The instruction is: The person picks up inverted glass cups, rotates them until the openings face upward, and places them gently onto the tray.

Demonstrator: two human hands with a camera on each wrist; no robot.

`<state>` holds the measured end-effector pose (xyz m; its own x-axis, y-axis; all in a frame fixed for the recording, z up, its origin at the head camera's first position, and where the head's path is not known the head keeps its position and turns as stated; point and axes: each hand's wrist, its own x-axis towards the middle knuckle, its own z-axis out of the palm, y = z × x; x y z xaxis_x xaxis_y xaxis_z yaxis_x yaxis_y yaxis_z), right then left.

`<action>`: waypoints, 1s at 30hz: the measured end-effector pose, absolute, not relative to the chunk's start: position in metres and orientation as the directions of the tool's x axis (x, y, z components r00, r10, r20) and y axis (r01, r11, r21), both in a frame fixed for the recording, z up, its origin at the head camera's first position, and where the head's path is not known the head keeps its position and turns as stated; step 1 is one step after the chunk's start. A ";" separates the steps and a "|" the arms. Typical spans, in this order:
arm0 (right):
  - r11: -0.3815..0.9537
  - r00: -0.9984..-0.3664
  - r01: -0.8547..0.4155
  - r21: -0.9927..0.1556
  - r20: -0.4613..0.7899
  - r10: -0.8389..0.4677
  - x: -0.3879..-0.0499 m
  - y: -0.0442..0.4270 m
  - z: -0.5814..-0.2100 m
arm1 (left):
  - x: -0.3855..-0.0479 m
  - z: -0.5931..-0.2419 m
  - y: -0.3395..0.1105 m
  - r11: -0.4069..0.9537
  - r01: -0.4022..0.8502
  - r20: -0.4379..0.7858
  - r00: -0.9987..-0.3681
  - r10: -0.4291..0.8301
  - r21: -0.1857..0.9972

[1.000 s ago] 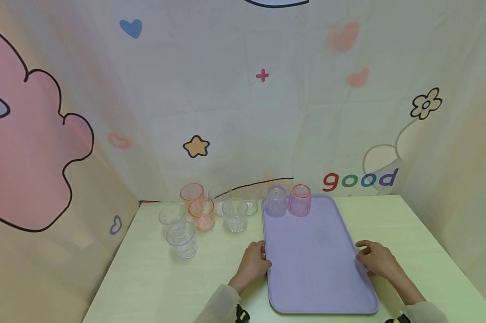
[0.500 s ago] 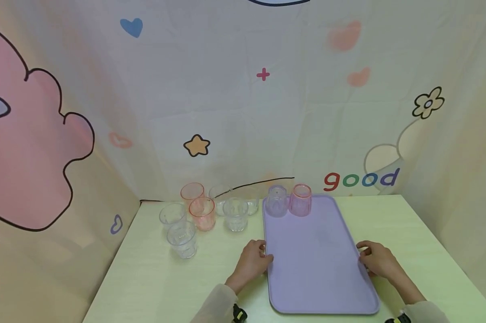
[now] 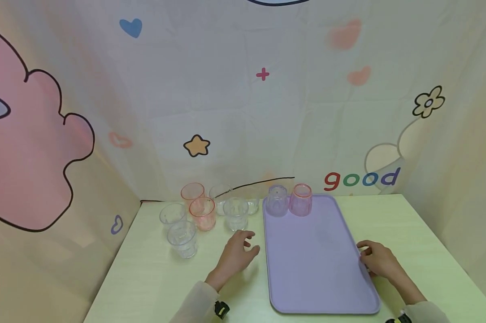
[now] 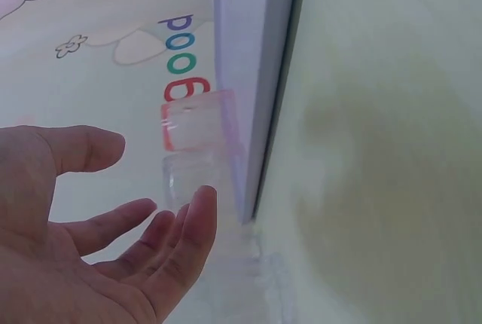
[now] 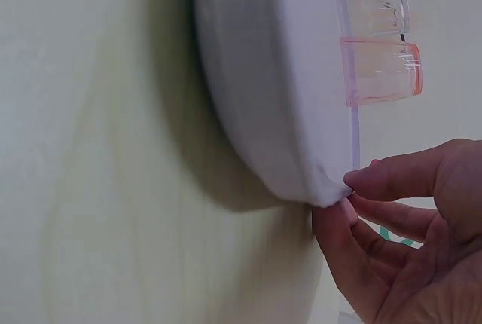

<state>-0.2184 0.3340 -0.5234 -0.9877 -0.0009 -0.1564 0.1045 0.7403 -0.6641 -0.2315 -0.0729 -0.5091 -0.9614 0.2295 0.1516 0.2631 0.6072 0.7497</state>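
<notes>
A purple tray lies on the table, its long sides running away from me. At its far left corner stand a clear cup and a pink cup, which look upside down. My right hand pinches the tray's right rim between thumb and fingers, as the right wrist view shows. Off the tray's left side, my left hand hovers with spread, loosely bent fingers and holds nothing. A clear cup stands just beyond its fingertips.
Left of the tray several more cups stand on the table: two red-rimmed ones and clear ones such as the front-left cup. A printed curtain rises behind the table's far edge.
My left hand has let go of the tray's left rim and moved left and slightly forward, towards the clear cups. The right hand stays at the right rim; tray and cups have not moved.
</notes>
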 end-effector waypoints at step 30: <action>0.723 -0.988 0.103 -0.684 -0.156 -0.007 -0.218 0.335 -0.524 | -0.226 -0.473 -0.193 0.898 0.291 0.479 -0.872 0.105 0.332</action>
